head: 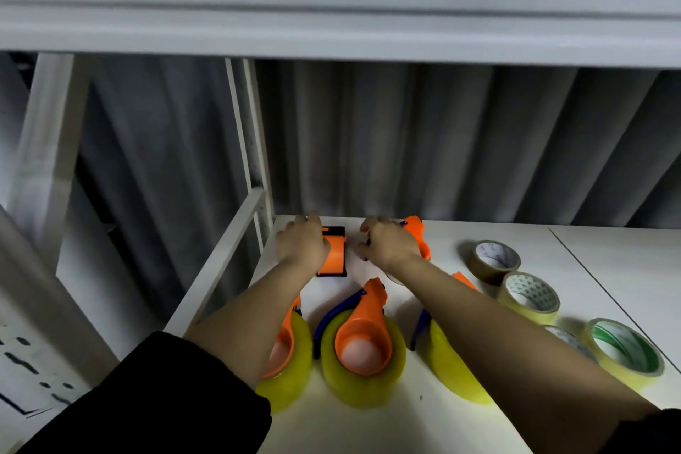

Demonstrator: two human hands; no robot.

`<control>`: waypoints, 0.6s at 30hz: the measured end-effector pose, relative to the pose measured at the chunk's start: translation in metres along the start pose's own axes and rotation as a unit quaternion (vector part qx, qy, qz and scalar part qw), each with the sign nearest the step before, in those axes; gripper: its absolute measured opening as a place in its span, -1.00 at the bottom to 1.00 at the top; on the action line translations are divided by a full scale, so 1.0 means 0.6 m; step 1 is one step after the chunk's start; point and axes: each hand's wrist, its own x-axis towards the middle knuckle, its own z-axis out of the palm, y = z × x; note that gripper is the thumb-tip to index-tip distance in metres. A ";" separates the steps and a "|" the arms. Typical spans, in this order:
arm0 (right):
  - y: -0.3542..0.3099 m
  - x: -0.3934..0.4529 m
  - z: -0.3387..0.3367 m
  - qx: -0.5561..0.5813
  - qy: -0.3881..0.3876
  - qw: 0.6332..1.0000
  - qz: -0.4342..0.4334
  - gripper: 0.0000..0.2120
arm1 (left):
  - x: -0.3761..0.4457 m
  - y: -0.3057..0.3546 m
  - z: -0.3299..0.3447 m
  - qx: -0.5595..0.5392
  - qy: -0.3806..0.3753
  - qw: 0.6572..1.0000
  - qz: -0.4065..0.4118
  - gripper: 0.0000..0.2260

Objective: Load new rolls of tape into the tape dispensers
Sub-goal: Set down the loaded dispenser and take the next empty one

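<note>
We have both arms stretched out over the white counter (460, 428), toward the far edge at about 12 o'clock. Our left hand (302, 243) lies on the left side of an orange and black dispenser (333, 254) that sits flat, its long axis running from 6 to 12 o'clock, black end farthest from us. The fingers are blurred, so we cannot tell whether that grip is closed on it or merely resting there. Our right hand (387, 243) is just to the right, at the near side of a second orange dispenser (418, 238) whose nose points away toward 12 o'clock; here too the fingers curl down in a blur and we cannot tell if they hold it.

Closer to us, three loaded dispensers stand in a row. The middle one (363, 339) shows best: an orange body with a rounded hub seated inside a yellowish clear roll, a dark blue handle on its left, and its narrow orange tip pointing to 12 o'clock. The left one (291, 354) and the right one (453, 361) are partly hidden under our forearms.

At 3 o'clock lie loose rolls, each flat with its core hole up: a brown roll (493, 262), a yellowish roll (530, 297) beside it, a green-cored roll (624, 352) nearest us, and another roll (569, 339) half hidden behind our right arm.
</note>
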 end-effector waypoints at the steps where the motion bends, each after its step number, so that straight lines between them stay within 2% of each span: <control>1: 0.010 -0.003 -0.011 -0.021 0.011 1.000 0.001 -0.63 | 0.001 0.010 -0.004 0.032 0.004 0.999 0.015 -0.65; 5: 0.062 -0.018 -0.050 -0.081 0.049 0.995 0.017 -0.60 | -0.002 0.073 -0.018 0.108 0.007 0.993 0.053 -0.65; 12: 0.186 -0.069 -0.107 -0.134 0.075 0.987 0.038 -0.59 | -0.017 0.216 -0.019 0.144 0.008 0.983 0.110 -0.59; 18: 0.326 -0.132 -0.157 -0.153 0.069 0.984 0.057 -0.58 | -0.052 0.363 0.004 0.142 0.005 0.982 0.123 -0.60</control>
